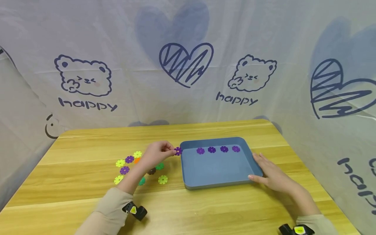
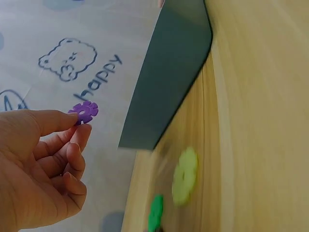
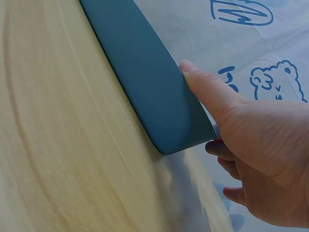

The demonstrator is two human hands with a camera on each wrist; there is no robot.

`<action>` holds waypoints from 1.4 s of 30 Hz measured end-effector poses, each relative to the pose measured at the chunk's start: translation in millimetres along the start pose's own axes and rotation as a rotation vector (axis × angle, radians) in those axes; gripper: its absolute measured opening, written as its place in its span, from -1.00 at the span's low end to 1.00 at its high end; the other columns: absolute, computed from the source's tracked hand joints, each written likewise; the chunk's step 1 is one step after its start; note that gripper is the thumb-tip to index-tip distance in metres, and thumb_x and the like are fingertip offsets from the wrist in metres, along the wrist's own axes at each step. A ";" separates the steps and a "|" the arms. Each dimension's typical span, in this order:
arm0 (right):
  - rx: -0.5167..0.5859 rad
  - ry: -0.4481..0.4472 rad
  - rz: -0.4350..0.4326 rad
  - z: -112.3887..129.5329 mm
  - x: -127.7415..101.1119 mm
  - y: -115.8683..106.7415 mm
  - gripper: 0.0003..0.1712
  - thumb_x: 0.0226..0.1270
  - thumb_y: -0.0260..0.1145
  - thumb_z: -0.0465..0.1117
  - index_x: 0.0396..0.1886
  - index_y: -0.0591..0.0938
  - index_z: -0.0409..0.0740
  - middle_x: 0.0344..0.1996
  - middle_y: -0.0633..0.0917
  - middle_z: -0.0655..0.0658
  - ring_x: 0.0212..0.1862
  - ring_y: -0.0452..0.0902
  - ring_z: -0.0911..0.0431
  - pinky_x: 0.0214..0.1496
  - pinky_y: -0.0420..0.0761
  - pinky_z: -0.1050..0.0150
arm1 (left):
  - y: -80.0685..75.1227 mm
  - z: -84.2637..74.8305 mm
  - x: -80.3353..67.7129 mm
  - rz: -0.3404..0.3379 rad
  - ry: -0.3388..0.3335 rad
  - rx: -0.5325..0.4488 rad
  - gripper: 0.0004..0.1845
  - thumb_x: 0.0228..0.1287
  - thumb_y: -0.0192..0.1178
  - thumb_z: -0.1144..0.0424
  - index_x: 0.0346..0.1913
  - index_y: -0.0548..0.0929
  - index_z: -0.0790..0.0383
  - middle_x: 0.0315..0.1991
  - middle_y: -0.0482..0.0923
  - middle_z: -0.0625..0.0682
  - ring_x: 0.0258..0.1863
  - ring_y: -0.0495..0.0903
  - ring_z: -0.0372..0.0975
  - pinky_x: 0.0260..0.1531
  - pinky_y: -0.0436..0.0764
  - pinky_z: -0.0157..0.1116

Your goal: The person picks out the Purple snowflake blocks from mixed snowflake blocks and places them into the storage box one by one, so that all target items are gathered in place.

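My left hand pinches a purple snowflake building disc between thumb and index finger, its other fingers curled. In the head view that disc is at the left rim of a blue-grey rectangular tray. A row of several purple discs lies inside the tray along its back wall. At the tray's front right corner, my right hand holds on, thumb over the front rim and fingers against the outer right side. The right wrist view shows the thumb on the tray's edge, with fingertips partly curled below.
Left of the tray, loose discs lie scattered on the wooden table: yellow-green, purple, green, orange and dark brown. My left forearm covers part of them. A printed curtain hangs behind the table.
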State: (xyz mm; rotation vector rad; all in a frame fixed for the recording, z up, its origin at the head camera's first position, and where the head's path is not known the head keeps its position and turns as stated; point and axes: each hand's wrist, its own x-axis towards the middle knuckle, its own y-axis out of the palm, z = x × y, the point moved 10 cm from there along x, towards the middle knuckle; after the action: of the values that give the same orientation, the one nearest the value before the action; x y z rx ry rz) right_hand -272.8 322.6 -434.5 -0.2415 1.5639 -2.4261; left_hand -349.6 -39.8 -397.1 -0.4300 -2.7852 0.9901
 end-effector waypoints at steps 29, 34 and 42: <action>-0.009 -0.002 -0.008 2.0 0.0 -1.5 0.06 0.28 0.29 0.19 0.48 0.09 -0.42 0.46 0.14 -0.46 0.48 -0.05 -0.42 0.40 0.05 -0.36 | 145.3 -111.1 81.6 0.167 0.110 -0.050 -0.89 0.24 0.32 0.20 -0.36 0.66 0.16 -0.43 0.64 -0.07 -0.44 0.48 -0.33 -0.47 0.42 -0.44; -0.002 -0.004 -0.007 2.0 0.3 -1.5 0.07 0.29 0.29 0.19 0.48 0.09 -0.43 0.46 0.14 -0.46 0.48 -0.05 -0.42 0.41 0.05 -0.36 | 167.5 -112.2 88.9 0.182 0.057 -0.014 -0.88 0.24 0.32 0.22 -0.39 0.67 0.17 -0.42 0.65 -0.07 -0.45 0.47 -0.34 -0.49 0.41 -0.44; 0.000 -0.007 -0.005 0.9 0.4 -1.4 0.06 0.29 0.28 0.19 0.49 0.08 -0.40 0.47 0.14 -0.44 0.48 -0.06 -0.41 0.40 0.05 -0.36 | 194.6 -105.1 97.3 0.230 -0.043 0.091 -0.65 0.26 0.30 0.25 -0.70 0.56 0.15 -0.71 0.42 -0.13 -0.68 0.25 -0.33 -0.63 0.25 -0.41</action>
State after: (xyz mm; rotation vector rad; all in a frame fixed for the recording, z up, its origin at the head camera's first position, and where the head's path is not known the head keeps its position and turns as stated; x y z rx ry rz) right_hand -273.2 322.2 -432.8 -0.2535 1.5624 -2.4261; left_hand -374.6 197.4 -435.4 -0.7377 -2.7596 1.1806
